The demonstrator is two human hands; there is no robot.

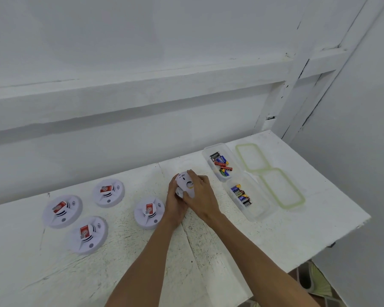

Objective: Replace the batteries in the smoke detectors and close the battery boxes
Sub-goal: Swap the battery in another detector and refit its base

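Note:
A white smoke detector is held tilted above the white table, its back side facing me. My left hand grips it from below and the left. My right hand curls over its right side, fingers across the top edge. Several other white smoke detectors with red labels lie face up on the table, among them one just left of my hands, one further back and one at the left. Two clear boxes hold batteries, one at the back and a nearer one.
Two green-rimmed lids lie right of the battery boxes. The table's right edge runs diagonally near a white wall. A white wall with ledges rises behind the table. A foot in a sandal shows on the floor at bottom right.

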